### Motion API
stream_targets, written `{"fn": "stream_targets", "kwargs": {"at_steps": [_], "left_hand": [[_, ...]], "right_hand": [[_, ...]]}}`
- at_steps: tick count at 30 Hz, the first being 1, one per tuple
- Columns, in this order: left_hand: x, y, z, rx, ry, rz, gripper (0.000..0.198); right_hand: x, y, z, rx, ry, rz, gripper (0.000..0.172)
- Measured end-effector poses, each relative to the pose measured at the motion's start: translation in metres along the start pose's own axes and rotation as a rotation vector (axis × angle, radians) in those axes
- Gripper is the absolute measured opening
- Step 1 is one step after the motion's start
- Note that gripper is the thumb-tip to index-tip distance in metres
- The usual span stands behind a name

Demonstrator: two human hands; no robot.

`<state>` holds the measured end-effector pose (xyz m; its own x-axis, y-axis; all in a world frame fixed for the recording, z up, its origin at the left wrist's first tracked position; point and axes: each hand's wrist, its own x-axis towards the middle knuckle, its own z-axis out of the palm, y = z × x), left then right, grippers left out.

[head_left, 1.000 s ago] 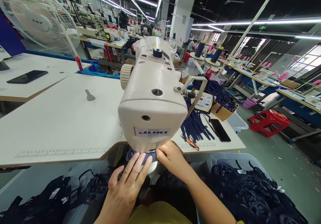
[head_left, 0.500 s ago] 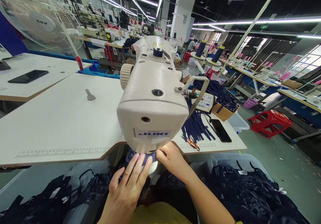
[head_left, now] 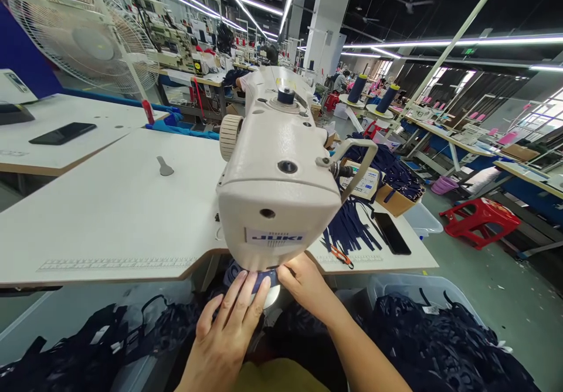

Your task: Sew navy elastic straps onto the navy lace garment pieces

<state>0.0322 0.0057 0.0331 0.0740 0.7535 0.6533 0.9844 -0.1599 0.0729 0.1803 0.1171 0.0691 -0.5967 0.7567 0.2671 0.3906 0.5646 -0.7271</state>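
Head view. A long sewing hall under strip lights forms the background; in front stands a white worktable (head_left: 109, 204), cut away at its near edge around the head of a JUKI sewing machine (head_left: 281, 146), presumably so that cloth can hang freely there. The navy fabric piece (head_left: 266, 276) lies below the machine head, over a pale rounded plate (head_left: 271, 296). The left hand (head_left: 226, 327) is unclenched, its fingers extended and resting on the fabric, a posture suited to keeping it flat. The right hand (head_left: 305, 283) is bent inward at the fabric's right end, likely to steer the edge; its fingertips are partly hidden by the machine — whether they pinch the cloth cannot be told.

To the machine's right, navy strips (head_left: 349, 228) fan across the table beside orange-handled snips (head_left: 342, 257), both apparently placed for a short reach. A dark phone (head_left: 393, 234) lies just beyond the strips. Behind, 2 navy thread cones (head_left: 357, 88) stand upright, matching the fabric in colour. Below the table, 1 clear bin (head_left: 30, 316) at left and 1 clear tub (head_left: 372, 289) at right hold dark garments — 1 on either side, presumably for easy access while seated.
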Motion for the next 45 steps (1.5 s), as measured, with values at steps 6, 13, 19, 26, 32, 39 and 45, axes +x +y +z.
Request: {"fn": "stream_targets", "kwargs": {"at_steps": [6, 13, 19, 26, 32, 39, 45], "left_hand": [[-0.002, -0.004, 0.0, -0.019, 0.009, 0.003, 0.05], [-0.004, -0.008, 0.0, -0.094, 0.001, -0.012, 0.05], [-0.001, -0.009, 0.004, -0.07, 0.016, 0.038, 0.048], [0.004, -0.005, 0.005, 0.031, 0.033, 0.092, 0.049], [0.005, -0.002, 0.002, -0.065, 0.042, 0.116, 0.04], [0.0, -0.006, -0.02, -0.532, -0.042, 0.149, 0.053], [0.013, 0.002, -0.04, -0.979, -0.642, 0.2, 0.065]], "right_hand": [[0.001, 0.002, 0.003, 0.003, -0.013, 0.014, 0.019], [0.001, -0.005, 0.0, -0.026, 0.003, 0.009, 0.019], [-0.003, -0.006, -0.001, -0.011, 0.031, 0.006, 0.021], [-0.011, -0.004, 0.004, 0.143, 0.108, 0.102, 0.015], [-0.018, -0.005, 0.0, 0.155, 0.066, 0.214, 0.014], [-0.045, -0.044, -0.039, 0.014, -0.342, -0.125, 0.019], [-0.072, -0.062, -0.052, 0.078, -0.325, -0.429, 0.03]]}}
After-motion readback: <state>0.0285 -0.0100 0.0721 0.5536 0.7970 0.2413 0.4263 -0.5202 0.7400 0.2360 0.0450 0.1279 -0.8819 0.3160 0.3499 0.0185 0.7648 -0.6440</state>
